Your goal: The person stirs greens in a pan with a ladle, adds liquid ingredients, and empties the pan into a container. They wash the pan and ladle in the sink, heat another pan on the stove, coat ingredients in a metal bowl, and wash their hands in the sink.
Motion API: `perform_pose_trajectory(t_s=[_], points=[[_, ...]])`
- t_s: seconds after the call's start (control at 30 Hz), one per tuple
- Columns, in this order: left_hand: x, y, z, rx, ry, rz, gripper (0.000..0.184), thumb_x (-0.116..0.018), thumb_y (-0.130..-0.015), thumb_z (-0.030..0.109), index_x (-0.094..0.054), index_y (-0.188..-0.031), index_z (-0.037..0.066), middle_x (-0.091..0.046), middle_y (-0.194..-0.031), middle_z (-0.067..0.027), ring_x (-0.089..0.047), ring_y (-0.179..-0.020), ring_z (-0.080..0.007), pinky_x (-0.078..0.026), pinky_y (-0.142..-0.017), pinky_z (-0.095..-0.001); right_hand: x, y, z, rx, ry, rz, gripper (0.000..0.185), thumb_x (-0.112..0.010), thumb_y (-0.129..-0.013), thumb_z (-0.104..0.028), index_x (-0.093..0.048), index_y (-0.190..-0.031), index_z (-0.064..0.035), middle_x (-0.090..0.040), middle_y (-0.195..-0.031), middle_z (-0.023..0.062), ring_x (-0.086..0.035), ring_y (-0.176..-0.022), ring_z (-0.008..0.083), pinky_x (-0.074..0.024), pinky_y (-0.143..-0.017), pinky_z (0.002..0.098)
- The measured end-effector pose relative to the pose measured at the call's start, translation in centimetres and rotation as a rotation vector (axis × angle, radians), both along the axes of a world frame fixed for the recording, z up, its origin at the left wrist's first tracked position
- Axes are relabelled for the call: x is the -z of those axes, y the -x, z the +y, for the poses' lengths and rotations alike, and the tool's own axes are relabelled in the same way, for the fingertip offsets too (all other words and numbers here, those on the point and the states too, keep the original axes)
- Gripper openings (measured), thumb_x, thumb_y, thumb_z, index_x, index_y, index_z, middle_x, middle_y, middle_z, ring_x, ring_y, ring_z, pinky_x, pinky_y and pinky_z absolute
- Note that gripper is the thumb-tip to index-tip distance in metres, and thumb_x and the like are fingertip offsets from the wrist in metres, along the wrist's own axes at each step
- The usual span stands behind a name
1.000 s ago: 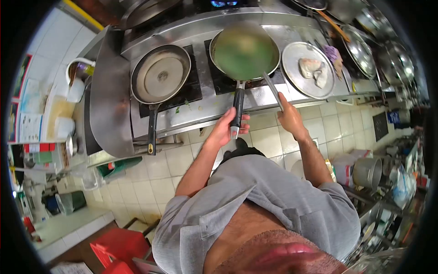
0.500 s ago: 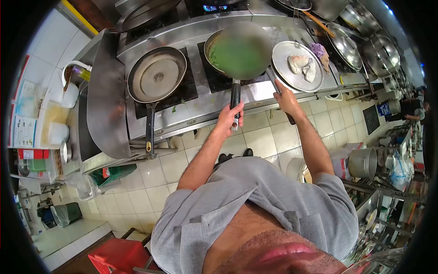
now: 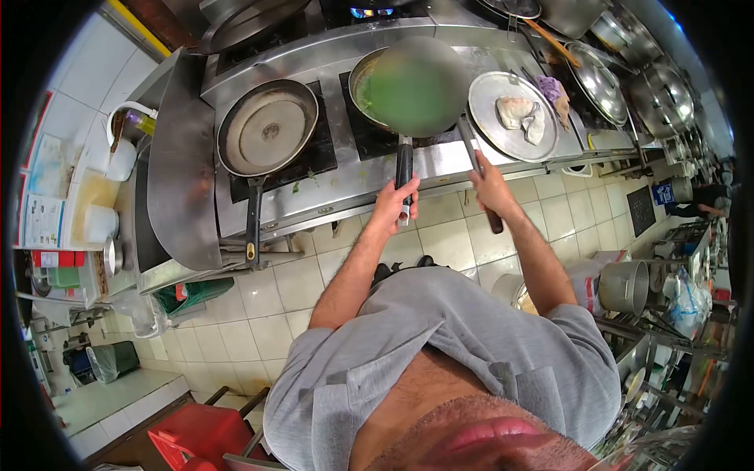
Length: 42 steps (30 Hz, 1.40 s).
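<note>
My left hand (image 3: pixel 395 206) is wrapped round the black handle of a frying pan (image 3: pixel 360 88) on the stove. Chopped green food (image 3: pixel 381 90) lies in this pan, but a round blur hides most of it. My right hand (image 3: pixel 492 191) grips a long metal utensil (image 3: pixel 469 140) with a brown handle; its far end disappears into the blur at the pan's right side, so its kind cannot be made out. Just right of the utensil, a round metal plate (image 3: pixel 488 98) carries pale, whitish pieces of food (image 3: pixel 522 118).
Left of my pan sits another frying pan (image 3: pixel 267 133), its handle jutting over the stove's front edge. A metal side panel (image 3: pixel 184 169) borders the stove. Lidded pans (image 3: pixel 597 82) and pots (image 3: pixel 661 94) crowd the right end. A blue flame (image 3: pixel 371 13) burns at the back.
The utensil has tilted a little in my right hand, its handle end shifting slightly left and down. My left hand stays on the pan handle.
</note>
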<state>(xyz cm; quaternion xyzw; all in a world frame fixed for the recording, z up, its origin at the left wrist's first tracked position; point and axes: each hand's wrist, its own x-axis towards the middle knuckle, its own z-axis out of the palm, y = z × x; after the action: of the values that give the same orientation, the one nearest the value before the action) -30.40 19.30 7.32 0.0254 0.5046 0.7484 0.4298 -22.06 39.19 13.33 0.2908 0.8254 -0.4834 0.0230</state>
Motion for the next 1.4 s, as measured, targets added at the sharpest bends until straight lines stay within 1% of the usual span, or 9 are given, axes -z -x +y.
perform_pose_trajectory(t_s=[0.03,0.33,0.5,0.57,0.73,0.93,1.1,1.23,1.4], points=[[-0.1,-0.1,-0.1,0.002,0.0,-0.013,0.03,-0.06,-0.08,0.034,-0.048,-0.101,0.014,-0.049,-0.063,0.0039,-0.049,-0.043,-0.0072,-0.025,-0.034,-0.0208,0.0,0.1,-1.0,0.019,0.121,0.036,0.055,-0.048,-0.085,-0.013,-0.025,-0.134,-0.0054,-0.047,-0.06,0.0053,-0.043,-0.041,0.0115,-0.0366,-0.033,0.029],[-1.3,0.1,-0.3,0.026,0.042,-0.012,0.03,-0.058,-0.083,0.027,-0.048,-0.104,0.009,-0.048,-0.067,0.0006,-0.046,-0.046,-0.009,-0.034,-0.037,-0.023,-1.8,1.6,-6.3,0.154,0.867,0.086,0.054,-0.051,-0.085,-0.016,-0.026,-0.132,-0.004,-0.046,-0.063,0.001,-0.042,-0.044,0.009,-0.0385,-0.036,0.0248],[-1.7,0.2,-0.3,0.054,0.063,-0.006,0.029,-0.059,-0.083,0.027,-0.048,-0.104,0.01,-0.048,-0.067,0.0007,-0.047,-0.048,-0.0093,-0.036,-0.039,-0.0231,-2.3,2.0,-6.4,0.128,1.257,0.152,0.012,-0.047,-0.089,-0.018,-0.042,-0.095,-0.0092,-0.046,-0.062,-0.0004,-0.039,-0.041,0.0059,-0.0334,-0.035,0.0203],[-1.5,0.1,-0.2,0.07,0.066,-0.003,0.029,-0.059,-0.083,0.027,-0.048,-0.104,0.011,-0.048,-0.067,0.0007,-0.047,-0.049,-0.0094,-0.036,-0.04,-0.0232,-0.8,2.2,-5.0,0.183,1.877,0.016,0.012,-0.047,-0.09,-0.02,-0.041,-0.085,-0.0106,-0.045,-0.061,-0.0008,-0.038,-0.039,0.0045,-0.032,-0.033,0.018],[-0.7,0.0,0.0,0.024,-0.029,-0.073,0.03,-0.061,-0.081,0.031,-0.047,-0.099,0.012,-0.049,-0.067,0.0002,-0.049,-0.046,-0.0093,-0.036,-0.036,-0.0224,-1.3,0.9,-4.4,0.089,1.571,0.26,0.023,-0.055,-0.085,-0.013,-0.042,-0.102,-0.0063,-0.044,-0.059,-0.0012,-0.039,-0.04,0.0041,-0.032,-0.032,0.0203],[-0.4,0.1,0.0,0.023,-0.047,-0.092,0.031,-0.061,-0.082,0.03,-0.046,-0.101,0.012,-0.049,-0.066,-0.0009,-0.049,-0.046,-0.0099,-0.038,-0.036,-0.0223,-2.2,-0.5,-1.6,-0.038,0.286,0.132,0.067,-0.059,-0.079,-0.01,-0.023,-0.135,-0.0044,-0.043,-0.056,0.0006,-0.041,-0.041,0.0075,-0.0333,-0.033,0.0237],[-0.9,0.0,-0.1,0.031,-0.045,-0.09,0.03,-0.061,-0.082,0.029,-0.045,-0.101,0.011,-0.049,-0.066,-0.0014,-0.05,-0.045,-0.0101,-0.038,-0.035,-0.0229,-1.0,0.0,2.7,-0.25,-0.49,0.204,0.063,-0.054,-0.079,-0.009,-0.024,-0.134,-0.0058,-0.059,-0.079,0.0241,-0.058,-0.075,0.0385,-0.0431,-0.066,0.0433],[-0.8,0.1,0.0,0.029,-0.043,-0.089,0.029,-0.06,-0.082,0.028,-0.045,-0.101,0.012,-0.049,-0.065,-0.0015,-0.049,-0.045,-0.0106,-0.038,-0.035,-0.0234,-0.3,1.3,3.1,-0.27,-0.55,0.04,0.062,-0.053,-0.08,-0.011,-0.024,-0.134,-0.006,-0.06,-0.078,0.023,-0.058,-0.074,0.0375,-0.0444,-0.066,0.0421],[-1.5,0.0,-0.1,0.026,-0.028,-0.093,0.029,-0.06,-0.083,0.028,-0.045,-0.101,0.011,-0.049,-0.065,-0.0011,-0.049,-0.045,-0.0105,-0.037,-0.036,-0.0231,1.0,3.0,-1.8,0.015,0.475,0.072,0.068,-0.056,-0.081,-0.015,-0.019,-0.137,-0.0098,-0.048,-0.06,0.002,-0.044,-0.043,0.0106,-0.038,-0.035,0.0257]])
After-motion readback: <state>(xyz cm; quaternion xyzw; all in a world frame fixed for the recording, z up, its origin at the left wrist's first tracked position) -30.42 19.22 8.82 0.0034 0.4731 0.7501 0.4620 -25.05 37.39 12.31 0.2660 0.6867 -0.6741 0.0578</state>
